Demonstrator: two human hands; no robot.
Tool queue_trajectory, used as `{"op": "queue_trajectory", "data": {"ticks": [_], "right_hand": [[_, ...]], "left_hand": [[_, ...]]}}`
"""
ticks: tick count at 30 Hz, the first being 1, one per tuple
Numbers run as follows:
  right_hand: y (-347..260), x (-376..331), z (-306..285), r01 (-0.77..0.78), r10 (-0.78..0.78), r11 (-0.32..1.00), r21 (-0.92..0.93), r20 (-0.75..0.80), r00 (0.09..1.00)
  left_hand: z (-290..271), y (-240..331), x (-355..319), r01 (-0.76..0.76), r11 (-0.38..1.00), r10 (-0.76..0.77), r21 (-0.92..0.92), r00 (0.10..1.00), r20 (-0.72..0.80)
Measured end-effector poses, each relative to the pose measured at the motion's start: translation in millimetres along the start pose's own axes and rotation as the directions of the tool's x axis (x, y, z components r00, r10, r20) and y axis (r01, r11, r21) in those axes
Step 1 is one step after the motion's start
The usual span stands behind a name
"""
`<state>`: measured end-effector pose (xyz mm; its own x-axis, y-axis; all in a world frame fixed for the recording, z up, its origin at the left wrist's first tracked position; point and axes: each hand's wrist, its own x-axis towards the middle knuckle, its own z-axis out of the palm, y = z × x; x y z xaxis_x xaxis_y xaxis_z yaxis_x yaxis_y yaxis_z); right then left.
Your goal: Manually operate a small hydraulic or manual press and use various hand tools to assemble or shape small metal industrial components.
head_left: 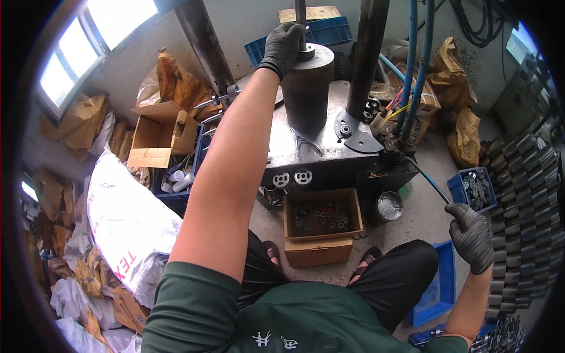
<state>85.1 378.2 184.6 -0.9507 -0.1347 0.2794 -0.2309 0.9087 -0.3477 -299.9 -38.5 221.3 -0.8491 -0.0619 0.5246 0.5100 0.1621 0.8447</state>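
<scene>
My left hand [286, 46], in a dark glove, rests on top of a dark metal cylinder [307, 94] on the press table [329, 147], fingers closed around a small ring-shaped part by the press rod. My right hand [471, 235], also gloved, is low at the right and grips the end of a thin blue-handled lever [426, 179] that runs up to the machine. Two white round parts [292, 177] sit on the table's front edge.
A cardboard box [321, 220] of small dark rings stands between my feet. A blue bin [475, 188] of metal parts and stacked dark parts [529, 194] lie at the right. A white sack [126, 217], cardboard boxes and paper bags fill the left.
</scene>
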Motion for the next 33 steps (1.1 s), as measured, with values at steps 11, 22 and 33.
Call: {"op": "queue_trajectory", "data": {"ticks": [11, 22, 33], "right_hand": [[4.5, -2.9, -5.6, 0.023, 0.019, 0.988, -0.152, 0.271, 0.962], [11.9, -2.0, -4.0, 0.078, 0.022, 0.978, -0.194, 0.466, 0.884], [11.2, 0.7, -6.7, 0.049, 0.035, 0.984, -0.174, 0.449, 0.893]], "left_hand": [[1.3, 2.6, -2.4, 0.008, 0.997, -0.006, 0.077, 1.000, -0.020], [1.9, 8.1, -6.1, -0.003, 0.987, 0.008, 0.159, 0.999, -0.034], [2.7, 10.1, -7.8, 0.009, 0.986, -0.001, 0.167, 0.999, -0.048]]}}
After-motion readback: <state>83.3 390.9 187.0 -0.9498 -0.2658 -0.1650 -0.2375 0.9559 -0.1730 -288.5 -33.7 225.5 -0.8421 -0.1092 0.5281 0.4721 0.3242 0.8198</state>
